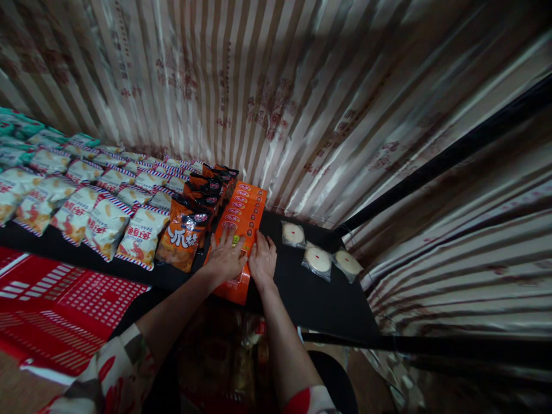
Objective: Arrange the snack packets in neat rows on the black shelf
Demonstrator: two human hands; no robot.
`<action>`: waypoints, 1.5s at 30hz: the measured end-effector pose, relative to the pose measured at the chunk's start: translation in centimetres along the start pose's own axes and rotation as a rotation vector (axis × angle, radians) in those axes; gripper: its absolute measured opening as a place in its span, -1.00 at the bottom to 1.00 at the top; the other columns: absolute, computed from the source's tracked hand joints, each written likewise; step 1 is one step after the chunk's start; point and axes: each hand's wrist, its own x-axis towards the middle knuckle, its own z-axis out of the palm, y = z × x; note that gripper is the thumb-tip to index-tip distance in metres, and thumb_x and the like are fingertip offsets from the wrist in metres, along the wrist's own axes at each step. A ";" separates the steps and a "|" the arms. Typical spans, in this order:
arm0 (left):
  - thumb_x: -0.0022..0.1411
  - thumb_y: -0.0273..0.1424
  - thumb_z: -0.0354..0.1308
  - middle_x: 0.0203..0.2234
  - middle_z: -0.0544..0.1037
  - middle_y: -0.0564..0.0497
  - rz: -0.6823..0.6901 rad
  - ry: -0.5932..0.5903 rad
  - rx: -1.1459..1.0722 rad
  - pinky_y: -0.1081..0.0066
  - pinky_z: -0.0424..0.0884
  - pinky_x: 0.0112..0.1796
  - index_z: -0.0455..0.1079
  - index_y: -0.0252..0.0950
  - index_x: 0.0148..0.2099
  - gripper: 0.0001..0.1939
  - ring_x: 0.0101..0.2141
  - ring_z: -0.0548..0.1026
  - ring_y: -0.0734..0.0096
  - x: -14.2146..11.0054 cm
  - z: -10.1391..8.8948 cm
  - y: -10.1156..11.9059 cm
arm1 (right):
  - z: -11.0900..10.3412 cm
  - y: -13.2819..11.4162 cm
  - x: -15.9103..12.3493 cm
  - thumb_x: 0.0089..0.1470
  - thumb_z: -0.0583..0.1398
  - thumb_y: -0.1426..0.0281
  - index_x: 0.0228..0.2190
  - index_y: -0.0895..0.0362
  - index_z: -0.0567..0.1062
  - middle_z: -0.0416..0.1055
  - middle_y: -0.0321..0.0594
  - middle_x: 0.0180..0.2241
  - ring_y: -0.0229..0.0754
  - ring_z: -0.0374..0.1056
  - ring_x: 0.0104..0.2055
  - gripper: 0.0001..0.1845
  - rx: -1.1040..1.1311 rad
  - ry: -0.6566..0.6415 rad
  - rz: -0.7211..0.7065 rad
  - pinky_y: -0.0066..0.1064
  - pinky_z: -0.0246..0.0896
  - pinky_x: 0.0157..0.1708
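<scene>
A long orange block of packaging [241, 213] with a column of repeated logos lies on the black shelf board [328, 307]. Whether it is one piece or several packets pressed close together, I cannot tell. My left hand [226, 259] rests flat on its near half, fingers stretched out. Against its right edge sits my right hand [263, 259], fingers extended and partly lying along that side. Neither hand is wrapped round anything. Just left of the block stands an orange and black snack bag [183, 236], with more such bags behind it.
Rows of white snack bags [140, 236] fill the left side, with green bags [47, 138] farther off. Right of my hands lie three clear-wrapped round white items [319, 260]. A red basket [86, 293] stands below left. Striped sheeting [276, 86] hangs behind; a dark pole [452, 152] slants at right.
</scene>
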 end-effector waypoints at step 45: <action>0.21 -0.20 -0.09 0.28 -0.03 -0.19 0.009 0.002 0.037 -0.12 -0.01 0.10 0.05 -0.24 0.26 -0.41 0.26 -0.13 -0.01 0.1 0.7 -0.3 | -0.5 -0.8 0.1 0.21 -0.10 0.33 0.12 0.16 0.27 0.22 -0.15 0.15 0.00 -0.02 0.21 -0.52 -0.055 -0.012 0.018 -0.16 0.00 0.09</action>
